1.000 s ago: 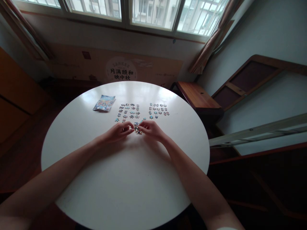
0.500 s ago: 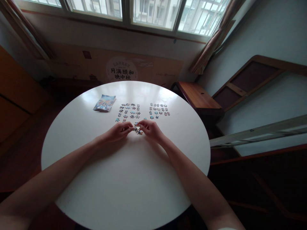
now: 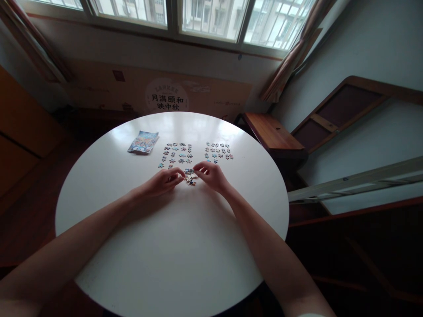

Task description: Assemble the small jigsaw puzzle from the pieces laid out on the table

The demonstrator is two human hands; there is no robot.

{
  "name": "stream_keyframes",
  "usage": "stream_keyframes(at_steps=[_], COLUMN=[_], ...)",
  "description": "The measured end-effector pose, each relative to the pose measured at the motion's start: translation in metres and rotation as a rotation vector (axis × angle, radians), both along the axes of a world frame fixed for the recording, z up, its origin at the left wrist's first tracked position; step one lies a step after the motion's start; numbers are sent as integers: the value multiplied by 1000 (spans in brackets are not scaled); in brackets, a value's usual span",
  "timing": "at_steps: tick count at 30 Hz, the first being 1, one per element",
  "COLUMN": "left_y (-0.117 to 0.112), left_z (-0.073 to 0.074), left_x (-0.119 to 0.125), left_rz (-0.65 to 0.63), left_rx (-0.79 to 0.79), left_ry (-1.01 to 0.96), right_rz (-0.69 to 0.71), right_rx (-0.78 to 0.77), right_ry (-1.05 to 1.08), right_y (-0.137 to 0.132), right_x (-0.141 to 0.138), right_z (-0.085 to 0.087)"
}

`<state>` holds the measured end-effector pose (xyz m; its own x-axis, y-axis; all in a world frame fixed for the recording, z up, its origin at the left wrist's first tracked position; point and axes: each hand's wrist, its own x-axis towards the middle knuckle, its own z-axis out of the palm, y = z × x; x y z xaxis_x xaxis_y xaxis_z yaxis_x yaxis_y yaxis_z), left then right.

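Note:
A small cluster of joined puzzle pieces [image 3: 191, 177] lies on the round white table [image 3: 165, 246] between my hands. My left hand [image 3: 164, 181] rests on the table just left of the cluster, its fingers curled and pinched at the cluster's edge. My right hand [image 3: 212, 175] is to the right of the cluster, fingers bent, its fingertips lifted toward the loose pieces [image 3: 180, 153] laid out in rows behind. A second group of loose pieces [image 3: 218, 150] lies to the right of those.
A colourful picture card or packet [image 3: 142, 142] lies at the table's back left. A wooden bench [image 3: 272, 134] and a leaning wooden frame [image 3: 350, 103] stand to the right. A cardboard panel with printed characters [image 3: 167, 99] lines the wall below the window.
My right hand has drawn back from the cluster and moved up and right toward the loose pieces. My left hand has stayed at the cluster.

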<state>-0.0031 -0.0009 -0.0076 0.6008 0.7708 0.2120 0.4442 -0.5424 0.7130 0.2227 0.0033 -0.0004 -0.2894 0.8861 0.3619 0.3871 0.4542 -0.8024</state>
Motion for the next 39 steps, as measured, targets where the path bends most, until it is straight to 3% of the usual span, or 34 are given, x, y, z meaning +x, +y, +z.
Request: stream_keyframes(at_steps=[6, 9, 15, 21, 30, 33, 35, 39], left_y=[-1, 0, 3, 5, 3, 4, 4, 4], left_z=[3, 2, -4, -7, -4, -5, -6, -7], left_x=[0, -1, -2, -3, -2, -2, -2, -3], left_rz=[-31, -33, -31, -38, -26, -30, -30, -26], left_rx=[-6, 6, 50, 78, 76, 79, 82, 85], left_ry=[-5, -2, 15, 10, 19, 15, 16, 15], right_rz=[-465, -624, -686, -734, -600, -534, -399, 14], right_rx=[-34, -75, -142, -58, -66, 5, 78, 105], right_ry=[-107, -227, -326, -439, -500, -437, -360, -258], right_y=[20, 22, 26, 30, 21, 18, 14, 4], right_x=[43, 58, 66, 68, 55, 47, 40, 25], right_z=[5, 5, -3, -10, 1, 3, 4, 3])
